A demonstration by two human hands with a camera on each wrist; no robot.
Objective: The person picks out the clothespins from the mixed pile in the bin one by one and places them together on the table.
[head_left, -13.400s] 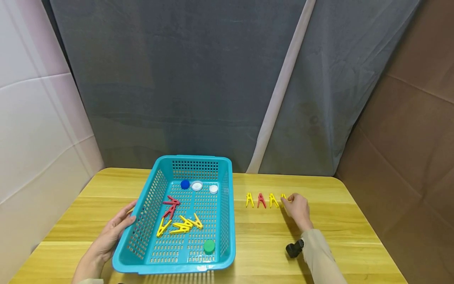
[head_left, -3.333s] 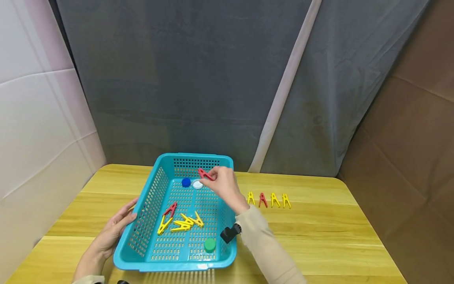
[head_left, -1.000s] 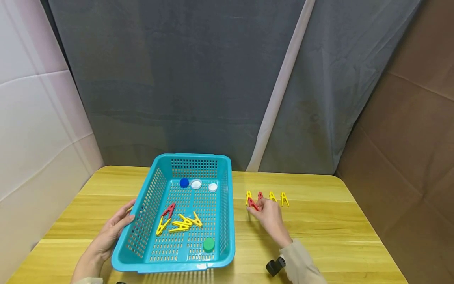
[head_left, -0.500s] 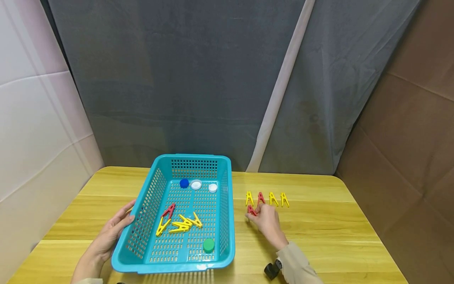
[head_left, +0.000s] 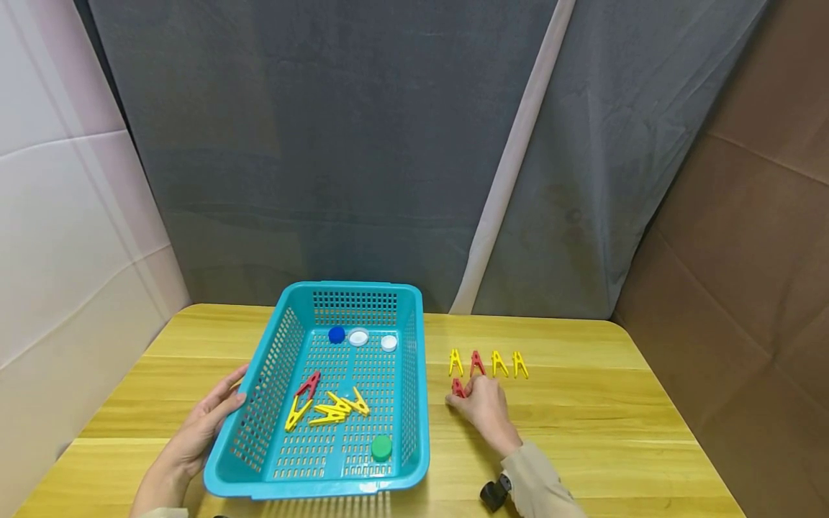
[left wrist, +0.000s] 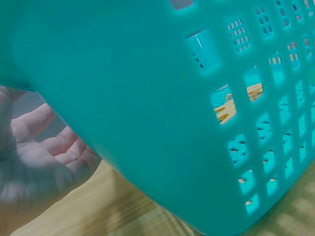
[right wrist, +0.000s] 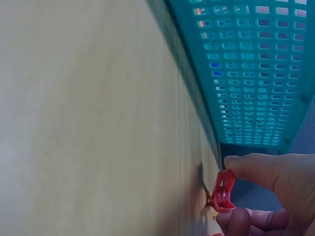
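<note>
My right hand pinches a red clothespin between thumb and fingertips, low at the table, just in front of a row of clothespins. In the right wrist view the red clothespin sits between the thumb and curled fingers. That row has a yellow clothespin at its left end, then a red clothespin, then two more yellow ones. My left hand grips the left side of a turquoise basket, thumb at its rim; in the left wrist view the fingers show beside the basket wall.
Inside the basket lie another red clothespin, several yellow clothespins, a blue cap, two white caps and a green cap. A grey curtain hangs behind the wooden table.
My right hand took a red clothespin out of the basket, carried it right to the table, and lowered it slightly toward me below the row. The left hand stays on the basket.
</note>
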